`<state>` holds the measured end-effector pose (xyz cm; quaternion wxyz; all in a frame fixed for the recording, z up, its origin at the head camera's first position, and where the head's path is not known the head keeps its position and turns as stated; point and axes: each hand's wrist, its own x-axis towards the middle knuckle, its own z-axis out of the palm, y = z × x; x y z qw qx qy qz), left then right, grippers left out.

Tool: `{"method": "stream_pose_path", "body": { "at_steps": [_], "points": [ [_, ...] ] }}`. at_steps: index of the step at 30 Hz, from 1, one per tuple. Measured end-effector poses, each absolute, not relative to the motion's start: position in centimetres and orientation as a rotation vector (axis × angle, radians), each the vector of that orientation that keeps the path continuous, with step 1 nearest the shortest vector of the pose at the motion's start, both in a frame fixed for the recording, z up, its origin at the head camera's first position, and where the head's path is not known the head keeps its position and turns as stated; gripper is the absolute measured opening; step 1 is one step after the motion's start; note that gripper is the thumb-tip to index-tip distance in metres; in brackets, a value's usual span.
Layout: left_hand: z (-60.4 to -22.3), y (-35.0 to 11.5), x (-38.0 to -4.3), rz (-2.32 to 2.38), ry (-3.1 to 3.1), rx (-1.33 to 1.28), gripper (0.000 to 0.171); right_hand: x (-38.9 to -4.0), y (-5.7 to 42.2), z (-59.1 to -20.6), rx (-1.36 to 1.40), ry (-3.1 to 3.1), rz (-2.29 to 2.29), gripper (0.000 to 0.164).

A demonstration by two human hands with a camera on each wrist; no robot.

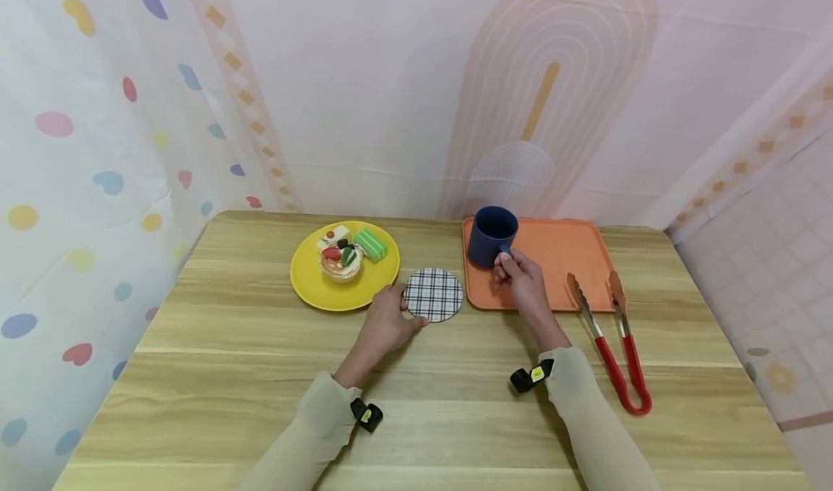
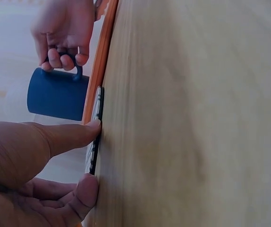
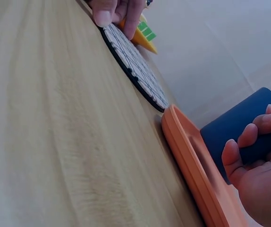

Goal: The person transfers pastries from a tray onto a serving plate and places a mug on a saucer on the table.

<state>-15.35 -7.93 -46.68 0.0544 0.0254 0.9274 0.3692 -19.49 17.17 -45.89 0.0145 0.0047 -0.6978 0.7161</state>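
Note:
A round black-and-white plaid coaster (image 1: 433,295) lies flat on the table between a yellow plate and an orange tray. My left hand (image 1: 388,322) holds it by the rim, with the thumb at the near edge and the fingers at the left edge. At the left end of the orange tray (image 1: 553,259) a dark blue mug (image 1: 489,238) stands upright. Its handle points toward me, and my right hand (image 1: 522,278) grips it with curled fingers. In the right wrist view the mug (image 3: 244,123) seems to sit on the tray's surface.
The yellow plate (image 1: 306,288) holds a dessert cup (image 1: 341,263), a green striped cake (image 1: 371,244) and a white slice (image 1: 332,236). Red-handled tongs (image 1: 618,361) lie at the right, their tips over the tray's front rim. A patterned cloth (image 1: 390,93) hangs behind the table.

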Motion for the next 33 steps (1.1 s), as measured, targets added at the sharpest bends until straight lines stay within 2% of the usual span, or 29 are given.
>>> {"method": "stream_pose_path", "body": {
  "at_steps": [12,20,27,33],
  "points": [
    [-46.5,-7.9,-15.5,1.140,2.798,0.098,0.051,-17.7,16.9,-45.6,0.102,-2.211,2.223,0.032],
    [-46.4,-8.0,-15.6,1.133,2.789,0.091,0.053,-16.6,16.1,-45.8,0.153,-2.192,2.246,0.032],
    [-46.8,-8.1,-16.0,1.151,2.820,0.147,0.042,-16.3,15.6,-46.2,0.222,-2.218,2.235,0.034],
    [-46.8,-8.2,-16.0,1.156,2.811,0.139,0.050,-15.9,15.0,-46.1,0.244,-2.256,2.198,0.035]
  ]
}}
